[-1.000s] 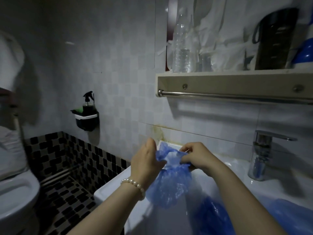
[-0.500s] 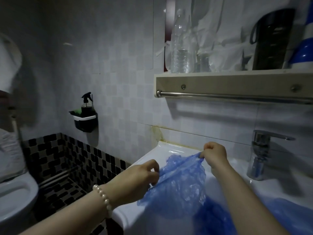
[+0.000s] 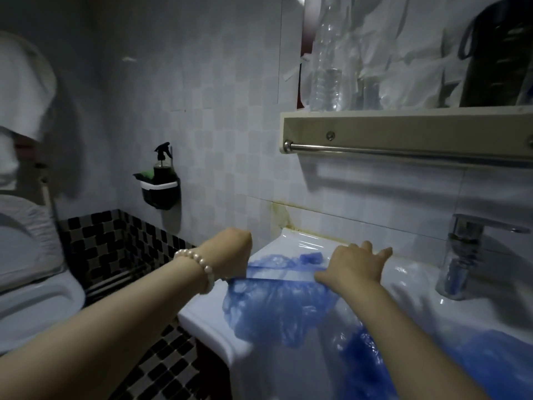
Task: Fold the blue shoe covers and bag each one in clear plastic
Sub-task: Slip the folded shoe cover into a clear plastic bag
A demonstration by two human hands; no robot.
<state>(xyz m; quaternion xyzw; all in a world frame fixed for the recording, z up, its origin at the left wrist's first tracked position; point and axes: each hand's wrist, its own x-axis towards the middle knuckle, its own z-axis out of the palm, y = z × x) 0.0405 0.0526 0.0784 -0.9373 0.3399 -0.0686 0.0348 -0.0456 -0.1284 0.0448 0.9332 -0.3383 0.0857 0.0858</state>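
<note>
I read this as the start of the folding step: one blue shoe cover [image 3: 277, 310] is stretched flat across the left rim of the white washbasin [image 3: 207, 321], its lower part hanging over the front edge. My left hand [image 3: 230, 252] pinches the cover's elastic edge at one end; my right hand [image 3: 354, 267] pins the other end against the rim with straight fingers, thumb on the taut hem. More blue covers [image 3: 432, 365] lie heaped in the bowl, near the chrome tap [image 3: 461, 255]. No clear bag is filled yet. The next move, I judge, calls for keeping the hem tight while one end is carried over to the other. I can read no brand, label or writing anywhere, not even on the bottle [image 3: 327, 67] on the shelf [image 3: 403, 125]
</note>
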